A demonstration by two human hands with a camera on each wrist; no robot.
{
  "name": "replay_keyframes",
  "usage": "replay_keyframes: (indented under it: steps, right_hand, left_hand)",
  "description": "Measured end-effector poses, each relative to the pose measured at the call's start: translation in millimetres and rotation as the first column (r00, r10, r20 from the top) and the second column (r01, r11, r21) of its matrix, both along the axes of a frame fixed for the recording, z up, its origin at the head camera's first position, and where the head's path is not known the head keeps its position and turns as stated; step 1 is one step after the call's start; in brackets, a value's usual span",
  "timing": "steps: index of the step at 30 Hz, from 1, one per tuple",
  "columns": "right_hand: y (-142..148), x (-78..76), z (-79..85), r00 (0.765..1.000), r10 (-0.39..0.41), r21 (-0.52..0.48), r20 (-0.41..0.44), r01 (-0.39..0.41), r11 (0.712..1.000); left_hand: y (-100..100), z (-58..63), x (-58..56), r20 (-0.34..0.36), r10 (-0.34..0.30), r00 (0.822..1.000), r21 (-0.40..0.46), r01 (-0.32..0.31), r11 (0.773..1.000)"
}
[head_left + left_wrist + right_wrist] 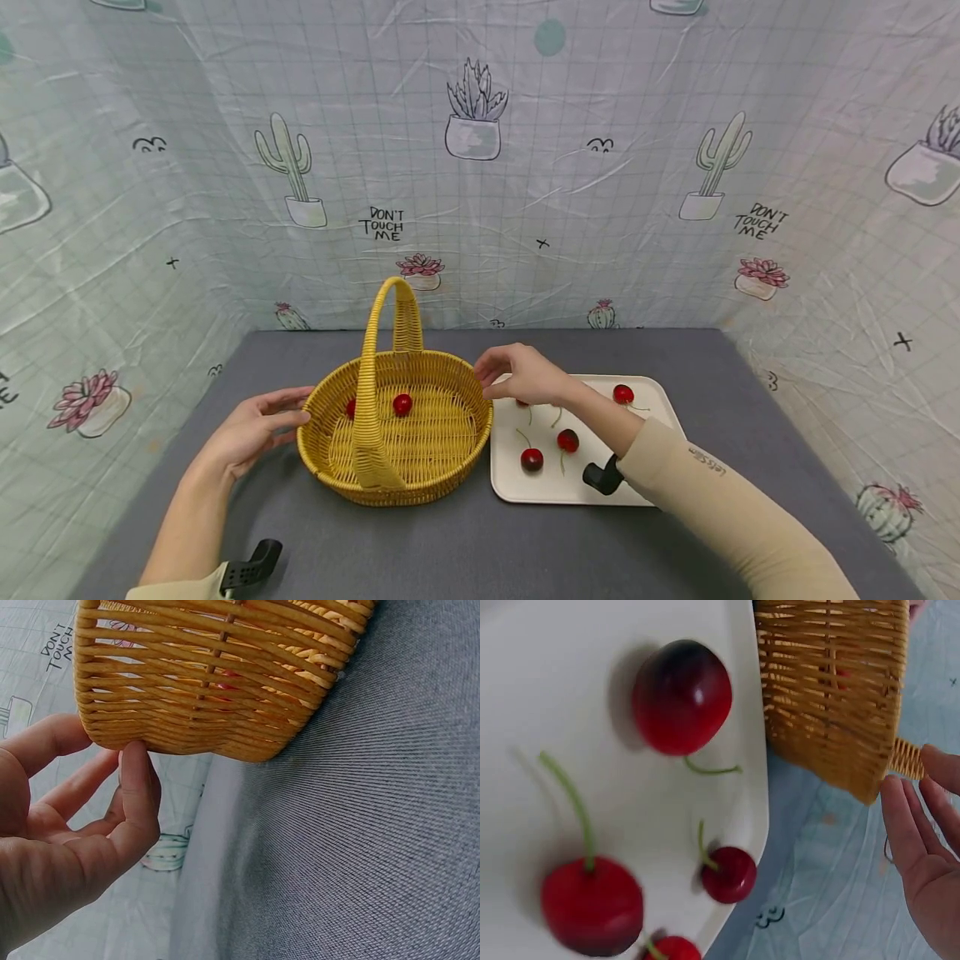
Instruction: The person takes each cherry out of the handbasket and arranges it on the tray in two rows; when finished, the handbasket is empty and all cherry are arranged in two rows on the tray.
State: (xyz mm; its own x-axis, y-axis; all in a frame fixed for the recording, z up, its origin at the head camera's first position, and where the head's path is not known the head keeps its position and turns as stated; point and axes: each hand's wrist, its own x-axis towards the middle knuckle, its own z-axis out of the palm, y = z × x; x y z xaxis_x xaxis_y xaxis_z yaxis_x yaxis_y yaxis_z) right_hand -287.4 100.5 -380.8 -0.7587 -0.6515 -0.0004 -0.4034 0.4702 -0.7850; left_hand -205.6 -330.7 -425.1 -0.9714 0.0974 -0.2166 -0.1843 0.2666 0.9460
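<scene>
A yellow woven basket (393,497) with a tall arched handle stands on the table. Inside it, one cherry (402,405) lies in plain sight, another (350,409) partly behind the handle. At its left end, my left hand (247,427) touches the rim with extended fingertips; the left wrist view shows index finger and thumb (136,776) against the wicker. My right hand (531,375) reaches over the tray to the right end, its fairly straight fingers (901,825) at the rim. No cherry shows in either hand.
Right of the basket lies a white tray (600,497) with several stemmed cherries (532,459), some partly hidden by my right arm. A grey cloth (420,550) covers the table. Printed fabric walls (540,183) stand behind and at both sides.
</scene>
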Motion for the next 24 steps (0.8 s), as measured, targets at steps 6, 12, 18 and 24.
replay_keyframes:
  steps: [6,12,18,24]
  right_hand:
    - [-28,-0.7,-1.6,0.997,-0.005,-0.045,-0.079,0.002,0.999]
    - [-60,-3.0,-10.9,0.999,0.039,-0.007,-0.03,-0.04,0.999]
    - [-88,-3.8,-23.9,0.998,0.054,0.047,-0.018,-0.053,0.997]
    - [-107,-5.2,-34.8,0.999,0.037,0.066,0.004,-0.037,0.997]
  left_hand:
    - [1,-1.3,0.0,0.004,0.0,1.0,-0.003,0.0,1.0]
    - [0,-0.9,-0.1,0.003,-0.006,1.0,0.013,0.005,1.0]
    - [0,-0.9,-0.7,0.008,-0.008,1.0,0.008,0.008,1.0]
    - [0,-0.3,-0.4,0.003,-0.012,1.0,0.005,0.012,1.0]
